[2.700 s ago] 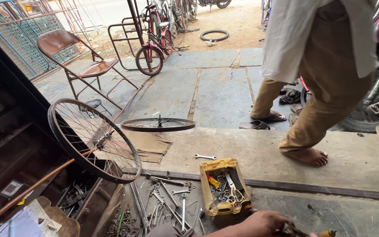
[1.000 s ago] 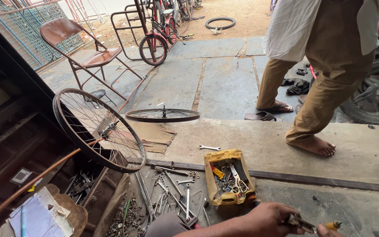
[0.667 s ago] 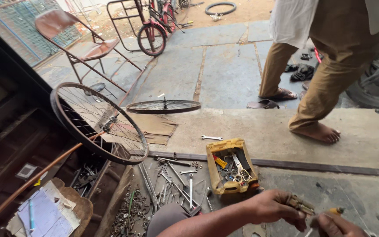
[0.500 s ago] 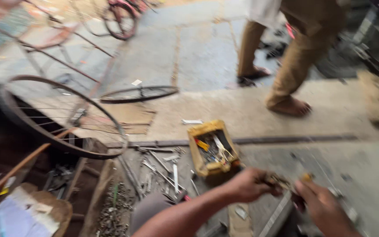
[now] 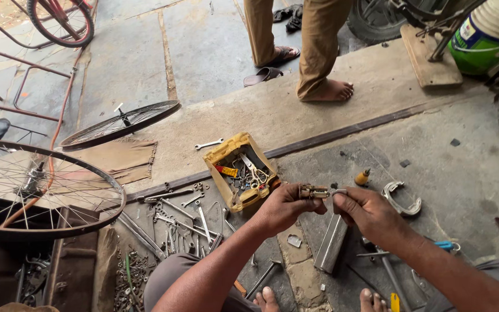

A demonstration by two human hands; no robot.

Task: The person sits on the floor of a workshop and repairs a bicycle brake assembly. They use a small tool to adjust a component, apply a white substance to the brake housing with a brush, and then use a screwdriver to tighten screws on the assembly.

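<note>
Both forearms enter from the bottom edge and converge mid-frame. Left hand (image 5: 284,207): fingers curled, thumb and fingertips pinched in a closed grip, knuckles toward camera. Right hand (image 5: 369,211): back of hand up, wrist slightly bent, thumb and forefinger pinched shut, pointing left at the left hand. Hands nearly touching, both bare.
</note>
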